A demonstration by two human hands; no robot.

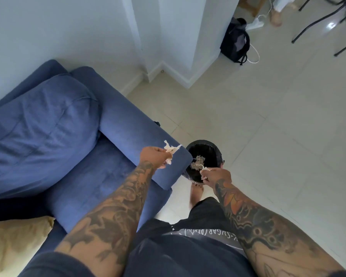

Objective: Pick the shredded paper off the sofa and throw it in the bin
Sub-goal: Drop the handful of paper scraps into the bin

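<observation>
At frame centre, both the left hand and right hand pinch shredded paper; best to carry each fully over the bin before letting go.

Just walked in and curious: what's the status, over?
Left hand shut on white shredded paper over blue fabric sofa arm. Right hand shut on more shreds above round black bin. Bin already holds paper. Nothing in the way.

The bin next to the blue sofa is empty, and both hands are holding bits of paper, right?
Not quite. The head view shows the bin already has shredded paper in it. The rest is right: it stands beside the blue sofa, and the left hand and right hand each hold paper bits.
</observation>
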